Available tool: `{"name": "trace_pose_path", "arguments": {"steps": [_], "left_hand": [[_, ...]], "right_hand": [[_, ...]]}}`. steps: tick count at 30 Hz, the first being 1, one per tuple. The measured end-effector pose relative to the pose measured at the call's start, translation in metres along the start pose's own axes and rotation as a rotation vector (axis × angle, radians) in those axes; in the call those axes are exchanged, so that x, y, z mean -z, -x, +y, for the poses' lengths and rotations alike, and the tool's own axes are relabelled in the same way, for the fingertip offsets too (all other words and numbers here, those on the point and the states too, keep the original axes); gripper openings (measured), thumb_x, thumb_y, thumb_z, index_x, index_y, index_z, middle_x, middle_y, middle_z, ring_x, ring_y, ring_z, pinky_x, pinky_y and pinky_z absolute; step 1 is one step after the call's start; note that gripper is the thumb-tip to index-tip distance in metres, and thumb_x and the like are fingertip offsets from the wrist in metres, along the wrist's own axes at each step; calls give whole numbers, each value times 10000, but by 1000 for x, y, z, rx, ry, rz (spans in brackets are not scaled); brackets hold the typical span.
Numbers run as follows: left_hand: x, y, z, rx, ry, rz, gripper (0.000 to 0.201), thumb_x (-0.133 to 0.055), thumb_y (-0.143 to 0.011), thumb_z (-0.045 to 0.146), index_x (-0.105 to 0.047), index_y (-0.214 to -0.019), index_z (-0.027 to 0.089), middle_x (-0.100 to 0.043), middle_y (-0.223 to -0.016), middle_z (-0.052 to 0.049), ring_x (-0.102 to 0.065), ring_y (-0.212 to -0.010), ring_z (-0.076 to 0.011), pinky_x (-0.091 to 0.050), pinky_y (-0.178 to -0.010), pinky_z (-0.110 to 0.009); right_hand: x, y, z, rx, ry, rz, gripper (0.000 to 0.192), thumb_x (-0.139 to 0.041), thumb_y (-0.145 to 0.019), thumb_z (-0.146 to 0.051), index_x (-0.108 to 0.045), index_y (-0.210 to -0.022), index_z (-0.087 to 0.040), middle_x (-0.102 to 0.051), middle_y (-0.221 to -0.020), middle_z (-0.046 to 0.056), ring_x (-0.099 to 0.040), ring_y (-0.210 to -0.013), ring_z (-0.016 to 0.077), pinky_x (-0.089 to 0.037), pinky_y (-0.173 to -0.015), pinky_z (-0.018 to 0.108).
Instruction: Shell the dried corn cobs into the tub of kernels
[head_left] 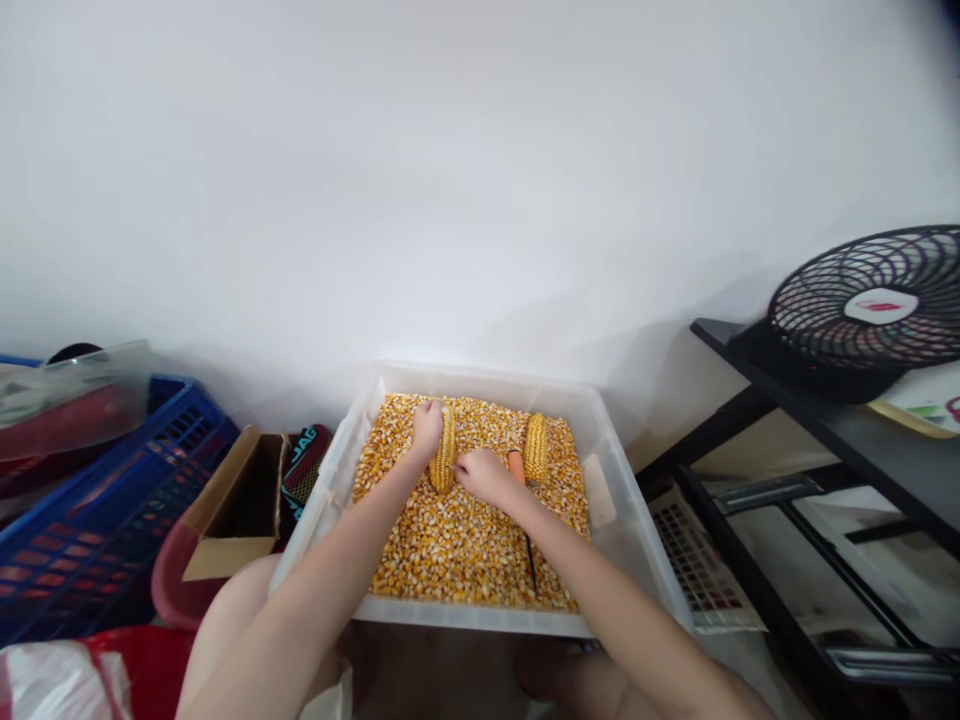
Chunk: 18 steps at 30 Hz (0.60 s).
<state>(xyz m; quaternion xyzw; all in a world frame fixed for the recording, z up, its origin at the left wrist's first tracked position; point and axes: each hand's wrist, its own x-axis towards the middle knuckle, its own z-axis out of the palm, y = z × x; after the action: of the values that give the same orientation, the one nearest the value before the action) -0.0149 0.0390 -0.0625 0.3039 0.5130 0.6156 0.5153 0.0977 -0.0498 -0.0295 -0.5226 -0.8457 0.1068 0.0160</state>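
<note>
The left hand grips the corn cob at its far end, steadying it over the kernel-filled plastic tub, while the right hand closes on its near end, so loosened kernels fall inside.

The clear plastic bin walls in the loose yellow kernels on 4 sides, so the way in is from above; inside, 2 yellow corn cobs and an orange-handled tool crowd the far half, the near kernels lying bare; a brown cardboard box and blue plastic crate press the left, a black metal shelf with black fan the right.
</note>
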Motion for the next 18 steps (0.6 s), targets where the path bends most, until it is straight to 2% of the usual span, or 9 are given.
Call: {"name": "trace_pose_path", "arguments": {"steps": [3,6,8,10,11,14,18], "left_hand": [[-6,6,2,-190,-236,-73,156,-509,-670,240,-529,-535,164,-489,-515,12,-484,-590,-153,-372,-590,-251],[-15,17,2,-370,-509,-158,220,-425,-730,273,-573,-614,159,-569,-627,-16,-522,-673,-169,-377,-670,-270],[-21,28,2,-409,-581,-230,242,-395,-748,271,-598,-679,159,-600,-680,-29,-539,-699,-171,-380,-685,-270],[-26,39,2,-454,-650,-375,256,-387,-764,279,-610,-703,168,-609,-681,-28,-546,-692,-168,-381,-674,-265],[-29,43,2,-473,-686,-409,258,-399,-768,298,-617,-715,172,-612,-684,-28,-547,-694,-170,-381,-680,-267],[-31,45,2,-455,-719,-407,259,-410,-768,312,-620,-710,173,-619,-691,-32,-550,-700,-177,-386,-689,-278],[-21,25,4,-351,-533,-263,206,-429,-724,272,-566,-611,166,-579,-627,-21,-538,-686,-173,-400,-675,-277]], "right_hand": [[8,-1,13,65,-61,-28,275,-438,-819,-248,-693,-779,-150,-692,-799,92,-615,-707,163,-369,-605,230],[13,-1,24,87,-131,-67,252,-463,-788,-236,-698,-759,-149,-690,-762,75,-583,-647,144,-345,-568,223],[16,0,30,108,-189,-114,230,-486,-764,-228,-697,-736,-141,-682,-722,60,-552,-607,131,-332,-545,215],[17,1,34,124,-244,-165,200,-511,-734,-210,-692,-710,-128,-669,-686,45,-520,-575,119,-319,-518,205],[18,1,36,123,-261,-183,191,-517,-725,-204,-689,-702,-123,-663,-673,39,-506,-562,114,-311,-505,201],[21,4,37,101,-251,-185,188,-517,-724,-202,-686,-705,-121,-657,-667,35,-492,-552,108,-299,-498,199],[23,6,30,98,-206,-164,228,-505,-761,-273,-699,-748,-154,-677,-723,43,-529,-592,118,-310,-532,209]]}}
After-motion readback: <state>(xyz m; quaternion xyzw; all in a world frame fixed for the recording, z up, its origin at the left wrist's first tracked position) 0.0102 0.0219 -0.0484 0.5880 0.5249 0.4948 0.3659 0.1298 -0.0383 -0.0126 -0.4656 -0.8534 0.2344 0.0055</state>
